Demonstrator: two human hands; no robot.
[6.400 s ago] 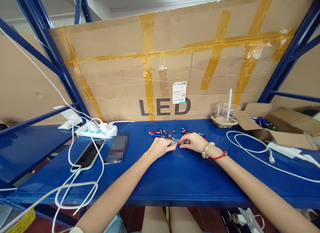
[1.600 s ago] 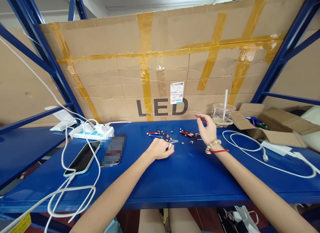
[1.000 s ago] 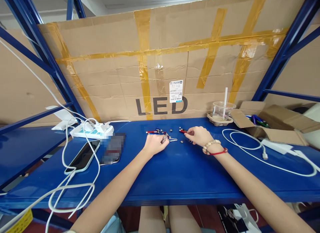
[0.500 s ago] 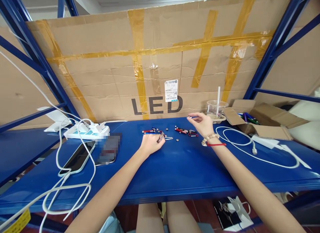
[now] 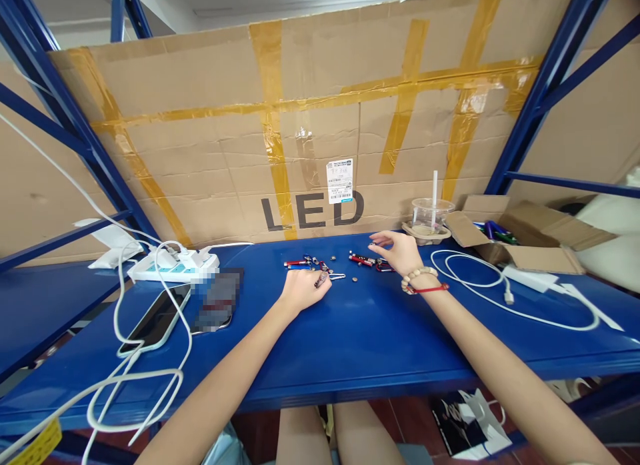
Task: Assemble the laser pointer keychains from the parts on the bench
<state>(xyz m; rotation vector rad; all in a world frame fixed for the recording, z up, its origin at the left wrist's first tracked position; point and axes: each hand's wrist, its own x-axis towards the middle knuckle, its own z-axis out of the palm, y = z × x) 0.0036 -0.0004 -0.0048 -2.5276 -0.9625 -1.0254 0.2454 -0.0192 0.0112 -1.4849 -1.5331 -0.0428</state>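
Note:
My left hand (image 5: 304, 292) is closed around a small dark, shiny tube (image 5: 321, 279), most of it hidden by the fingers. A silver carabiner clip (image 5: 338, 276) sticks out beside it. My right hand (image 5: 400, 252) is raised over the table, thumb and fingertips pinched on a tiny silvery piece (image 5: 373, 245), too small to name. Beneath it lie red key-ring tubes (image 5: 361, 258) with a red carabiner (image 5: 384, 267), partly covered by the fingers. Red and blue tubes (image 5: 299, 264) lie just beyond my left hand. Small round metal pieces (image 5: 355, 279) rest between the hands.
A white power strip (image 5: 173, 265) with cables and two phones (image 5: 157, 318) are on the left. At right stand a clear cup (image 5: 431, 215) with a straw, an open cardboard box (image 5: 545, 258) and a coiled white cable (image 5: 465, 285). A large cardboard sheet (image 5: 215, 165) closes the back.
My right hand has come down slightly and a little left, closer to the red tubes, still pinching the tiny piece. My left hand stays nearly in place with the tube.

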